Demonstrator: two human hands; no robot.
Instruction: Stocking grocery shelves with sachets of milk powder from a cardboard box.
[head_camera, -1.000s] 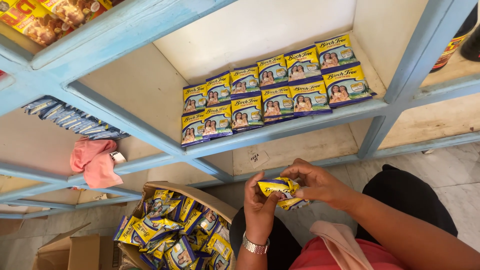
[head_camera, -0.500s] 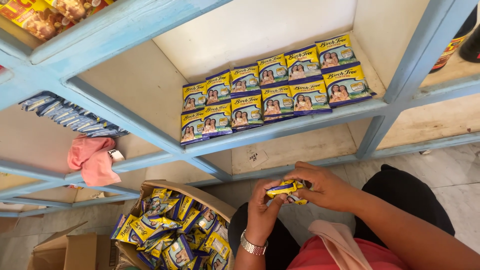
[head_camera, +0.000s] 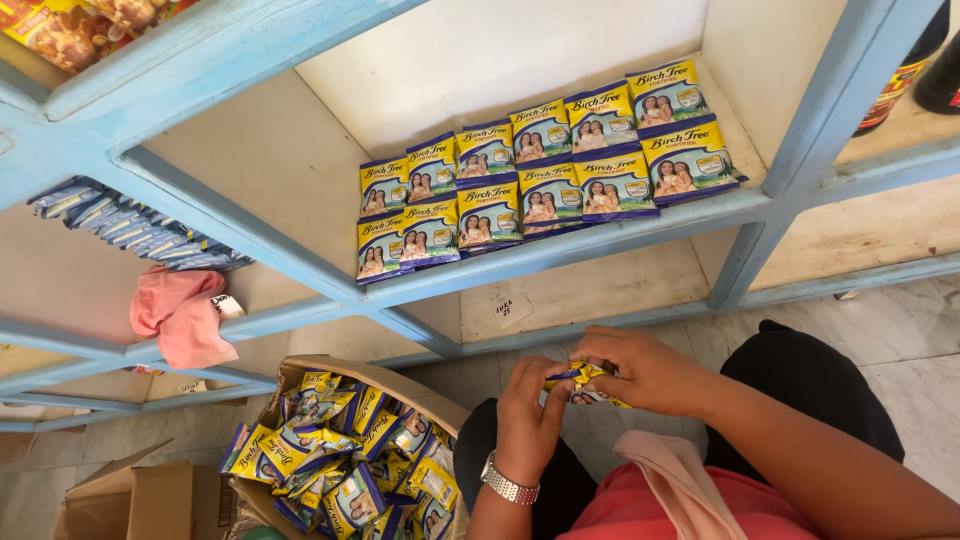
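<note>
Yellow and blue sachet (head_camera: 588, 383) sits pinched between both your hands, down low in front of the shelf. Your left hand (head_camera: 530, 410), the one with the watch, has its fingers curled onto one end, and your right hand (head_camera: 645, 370) is closed over the other. Just left of them is an open cardboard box (head_camera: 300, 372) full of the same packets, and more stand in rows on the blue shelf (head_camera: 560, 250) above.

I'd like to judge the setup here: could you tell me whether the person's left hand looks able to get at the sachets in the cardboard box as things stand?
Probably yes. The cardboard box stands open-topped just beside the left hand, with its sachets heaped in plain view and nothing between. For now, though, both hands are busy holding one yellow sachet.
</note>
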